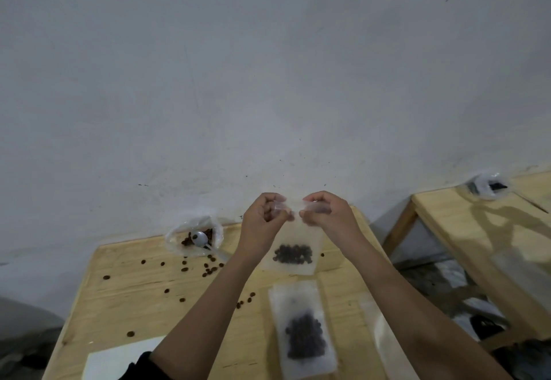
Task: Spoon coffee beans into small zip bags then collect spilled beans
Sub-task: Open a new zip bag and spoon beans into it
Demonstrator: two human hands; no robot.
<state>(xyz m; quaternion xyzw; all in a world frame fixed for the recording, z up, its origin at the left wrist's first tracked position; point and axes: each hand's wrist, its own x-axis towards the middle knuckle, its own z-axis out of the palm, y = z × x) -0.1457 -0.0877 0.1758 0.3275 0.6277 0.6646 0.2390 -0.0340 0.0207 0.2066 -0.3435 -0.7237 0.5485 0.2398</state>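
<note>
I held the small zip bag point(298, 239) above the table's point(134, 299) far edge, left hand point(262, 221) and right hand point(326, 215) both pinching its top strip. It was light, limp, slippery film, with coffee beans point(293, 254) sagging low, so that stiffer strip seemed the surest hold.

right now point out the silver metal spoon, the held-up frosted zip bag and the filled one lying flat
silver metal spoon point(199, 238): head view, bowl
held-up frosted zip bag point(293, 254): head view, bean-filled bottom
flat filled frosted zip bag point(304, 336): head view, bean-filled middle

Left grip point(264, 219) and right grip point(325, 215) high, side by side, nearly touching, fingers curled in pinches.
</note>
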